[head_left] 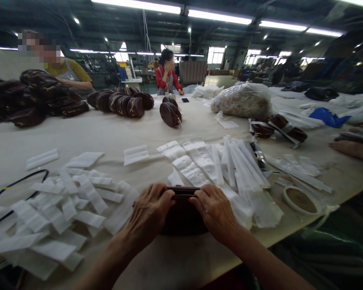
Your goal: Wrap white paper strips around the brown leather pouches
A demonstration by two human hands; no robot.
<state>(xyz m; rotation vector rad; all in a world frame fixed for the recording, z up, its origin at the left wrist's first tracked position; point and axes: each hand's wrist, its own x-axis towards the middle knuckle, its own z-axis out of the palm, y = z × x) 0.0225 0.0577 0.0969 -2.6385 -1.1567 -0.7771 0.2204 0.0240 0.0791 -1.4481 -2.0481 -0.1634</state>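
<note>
A dark brown leather bag [184, 217] is upright in front of me at the near part of the table, its top edge facing up. My left hand [151, 207] is closed on the left end of that top edge, thumb on the near side. At the right end, my right hand [213, 205] grips the same edge in a like way. Between the thumbs the opening looks dark, and the inside is hidden. White strips [87, 193] lie loose left of my left hand. Long white sleeves [242, 169] lie beyond my right hand.
Finished-looking brown bags [121, 102] stand in rows, with a heap of bags [45, 92] at far left. A stuffed plastic sack [242, 98] and a round bowl [301, 200] are to the right. Two people sit across the table; another person's hand [351, 149] rests at right.
</note>
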